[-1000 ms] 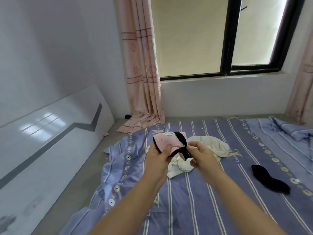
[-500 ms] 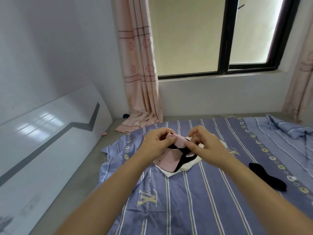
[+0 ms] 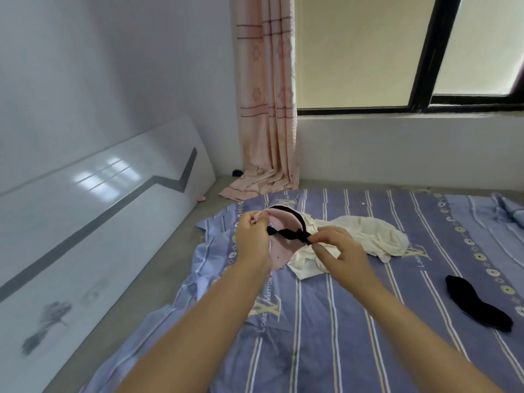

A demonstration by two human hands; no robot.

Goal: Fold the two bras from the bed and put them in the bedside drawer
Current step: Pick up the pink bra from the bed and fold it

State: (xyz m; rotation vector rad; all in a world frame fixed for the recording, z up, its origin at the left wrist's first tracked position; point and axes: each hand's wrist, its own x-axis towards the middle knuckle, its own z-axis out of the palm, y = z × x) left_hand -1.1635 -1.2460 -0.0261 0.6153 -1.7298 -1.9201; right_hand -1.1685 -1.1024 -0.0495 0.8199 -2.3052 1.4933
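A pink bra with black trim (image 3: 282,248) is held up just above the bed, cups folded together. My left hand (image 3: 252,236) grips its left edge. My right hand (image 3: 337,251) pinches the black strap (image 3: 289,235), which is stretched across the front of the cups. Under and behind it a white bra or garment (image 3: 368,235) lies crumpled on the purple striped sheet (image 3: 312,321). No drawer is in view.
A black garment (image 3: 476,303) lies on the bed at the right. A white headboard panel (image 3: 93,222) leans against the left wall, with a strip of grey floor (image 3: 158,279) beside the bed. A pink curtain (image 3: 266,109) hangs by the window; crumpled blue bedding (image 3: 507,208) lies far right.
The pink bra was turned and lowered, its cups folded together. My hands moved apart and now pull the black strap across the cups. The view shifted left.
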